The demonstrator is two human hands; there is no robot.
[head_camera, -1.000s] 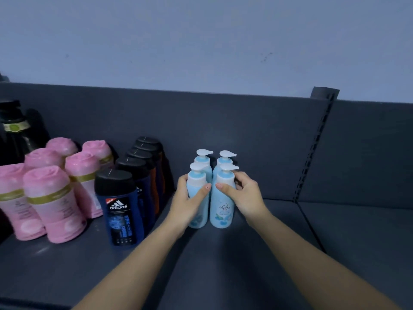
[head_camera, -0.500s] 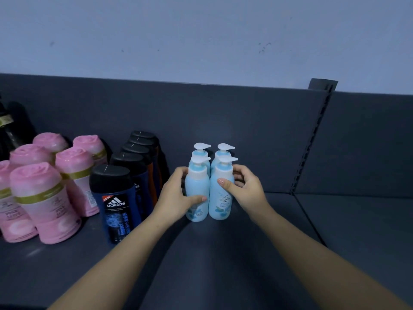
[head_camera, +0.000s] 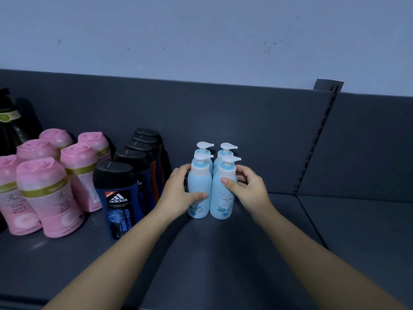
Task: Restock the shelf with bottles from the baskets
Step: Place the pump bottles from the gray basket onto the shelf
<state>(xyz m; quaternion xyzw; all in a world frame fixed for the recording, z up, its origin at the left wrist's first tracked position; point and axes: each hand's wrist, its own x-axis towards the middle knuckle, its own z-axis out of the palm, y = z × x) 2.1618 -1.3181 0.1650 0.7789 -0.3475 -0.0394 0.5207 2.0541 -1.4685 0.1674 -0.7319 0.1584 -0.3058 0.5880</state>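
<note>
Several light blue pump bottles with white pump heads stand upright in a tight two-by-two block on the dark grey shelf [head_camera: 223, 253]. My left hand [head_camera: 178, 193] grips the front left pump bottle [head_camera: 199, 186], thumb across its front. My right hand [head_camera: 248, 189] grips the front right pump bottle [head_camera: 222, 204], thumb on its front and fingers round its right side. The two rear pump bottles [head_camera: 214, 151] show only their tops behind the front pair.
A row of dark Adidas shower gel bottles [head_camera: 117, 198] stands just left of my left hand. Pink rose-capped bottles [head_camera: 49, 195] crowd the far left, with a dark glass bottle [head_camera: 9, 124] behind. A slotted upright [head_camera: 317, 139] divides the back panel; bare shelf lies right.
Both hands stay on the front pair of pump bottles, and the block sits a little farther back toward the panel. My left thumb has slid lower on its bottle.
</note>
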